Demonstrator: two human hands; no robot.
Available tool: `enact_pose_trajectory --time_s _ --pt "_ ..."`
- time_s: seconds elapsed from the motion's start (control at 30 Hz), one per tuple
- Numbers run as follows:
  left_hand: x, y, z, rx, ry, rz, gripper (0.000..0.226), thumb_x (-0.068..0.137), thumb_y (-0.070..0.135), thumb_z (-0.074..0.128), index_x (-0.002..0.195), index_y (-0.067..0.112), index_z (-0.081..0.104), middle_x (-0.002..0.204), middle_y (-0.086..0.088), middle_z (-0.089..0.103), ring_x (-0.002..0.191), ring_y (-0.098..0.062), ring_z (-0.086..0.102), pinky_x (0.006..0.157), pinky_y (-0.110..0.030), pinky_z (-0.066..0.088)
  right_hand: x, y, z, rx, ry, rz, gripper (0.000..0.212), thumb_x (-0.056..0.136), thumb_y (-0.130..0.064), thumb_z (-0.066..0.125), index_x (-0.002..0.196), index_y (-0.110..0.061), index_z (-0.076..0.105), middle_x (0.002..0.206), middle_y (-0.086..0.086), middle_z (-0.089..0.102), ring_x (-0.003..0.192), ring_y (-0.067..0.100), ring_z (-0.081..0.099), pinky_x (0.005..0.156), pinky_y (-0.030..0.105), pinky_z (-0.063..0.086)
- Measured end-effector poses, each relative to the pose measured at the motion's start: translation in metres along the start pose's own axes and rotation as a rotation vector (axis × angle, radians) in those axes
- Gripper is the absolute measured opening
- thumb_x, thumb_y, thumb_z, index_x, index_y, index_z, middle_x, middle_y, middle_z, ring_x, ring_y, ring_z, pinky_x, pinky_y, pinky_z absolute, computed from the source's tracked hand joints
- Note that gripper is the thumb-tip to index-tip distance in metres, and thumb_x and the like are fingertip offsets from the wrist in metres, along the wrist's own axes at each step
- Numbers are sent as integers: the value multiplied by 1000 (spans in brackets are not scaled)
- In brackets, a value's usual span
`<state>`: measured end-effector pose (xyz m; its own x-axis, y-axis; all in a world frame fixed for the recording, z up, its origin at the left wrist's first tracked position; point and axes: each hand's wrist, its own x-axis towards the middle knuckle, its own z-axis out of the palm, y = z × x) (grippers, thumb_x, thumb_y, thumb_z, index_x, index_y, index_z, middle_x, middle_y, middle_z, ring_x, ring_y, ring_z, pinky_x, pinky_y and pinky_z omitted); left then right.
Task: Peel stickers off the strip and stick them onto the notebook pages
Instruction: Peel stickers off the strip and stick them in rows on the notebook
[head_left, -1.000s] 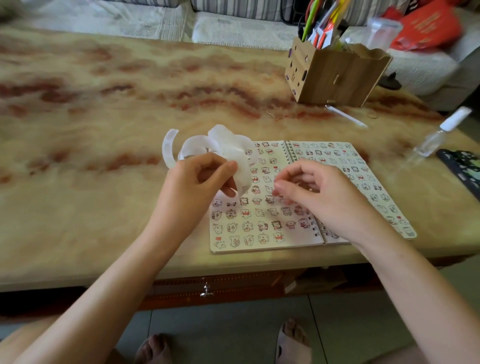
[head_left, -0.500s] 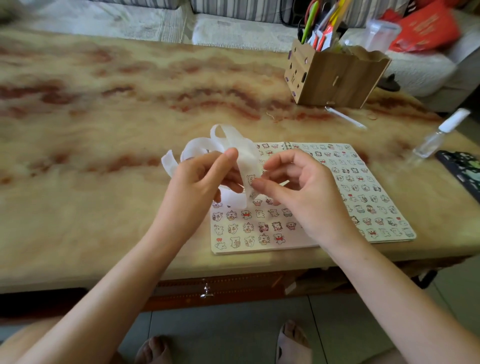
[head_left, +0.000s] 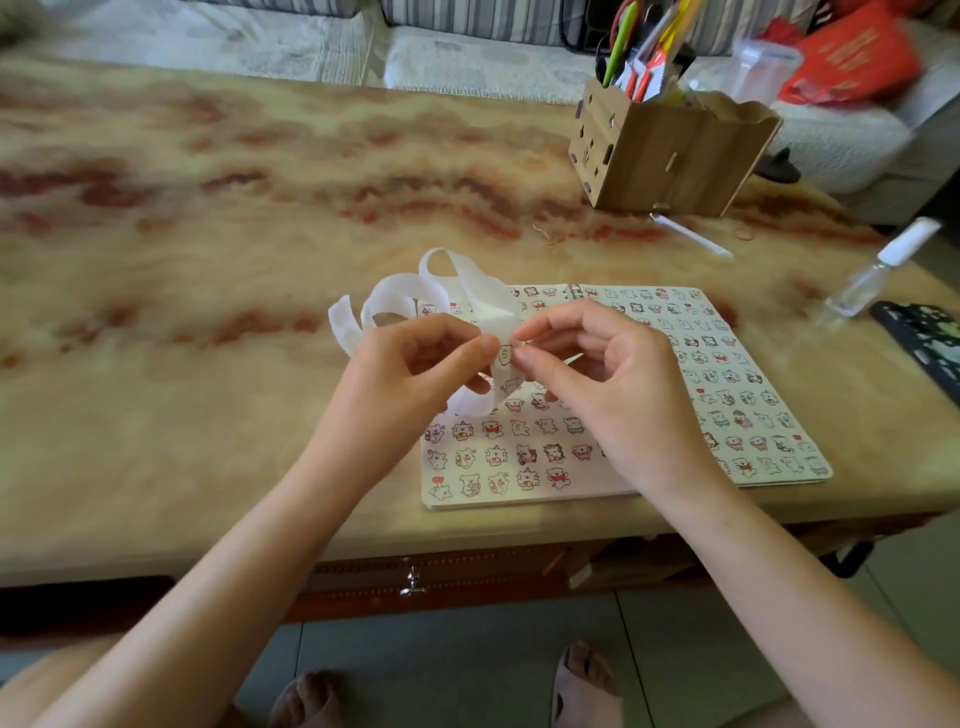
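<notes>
**Status:** task well advanced, not complete. The open spiral notebook (head_left: 597, 483) lies flat on the counter (head_left: 208, 364), and both pages carry rows of small bear stickers (head_left: 496, 456). The left page shows a bare patch at its lower right corner, after the last row. The right page appears filled to its edges, though an arm covers part of it.

**Strip:** the strip (head_left: 467, 291) is held in the air above the notebook's left page. Its spent white backing curls in loops past the notebook's upper left corner.

**Hands:**
- The left hand (head_left: 405, 384) grips the strip between thumb and curled fingers.
- The right hand (head_left: 613, 395), above the notebook's spine, pinches with thumb and forefinger at one sticker (head_left: 505, 356) on the strip. Whether its edge has lifted cannot be told.

**Assessment:** the step in hand is peeling. The strip just below the grip looks to carry at least one further sticker. What remains is to free this one, press it onto the bare patch, and repeat until the strip is spent. The long empty backing suggests few are left.
</notes>
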<state>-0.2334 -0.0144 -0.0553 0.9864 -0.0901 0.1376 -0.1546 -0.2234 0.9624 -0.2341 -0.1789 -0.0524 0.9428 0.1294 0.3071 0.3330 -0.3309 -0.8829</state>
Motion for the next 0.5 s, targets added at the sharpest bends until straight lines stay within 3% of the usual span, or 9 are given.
enact_pose_trajectory --time_s 0.4,0.5 --pt "0 -1 1 34 -32 16 10 86 20 64 78 17 70 62 13 67 58 6 60 57 -7 41 2 2 -3 -101 -33 -44 9 83 -10 72 89 -17 71 77 -7 72 75 8 68 67 21 52" --pt "0 -1 2 39 -41 8 11 86 20 64 77 19 70 62 13 68 60 6 61 57 -8 41 2 1 -6 -129 -46 -49 8 82 -12 73 87 -17 70 78 -7 71 77 9 67 67 23 53"
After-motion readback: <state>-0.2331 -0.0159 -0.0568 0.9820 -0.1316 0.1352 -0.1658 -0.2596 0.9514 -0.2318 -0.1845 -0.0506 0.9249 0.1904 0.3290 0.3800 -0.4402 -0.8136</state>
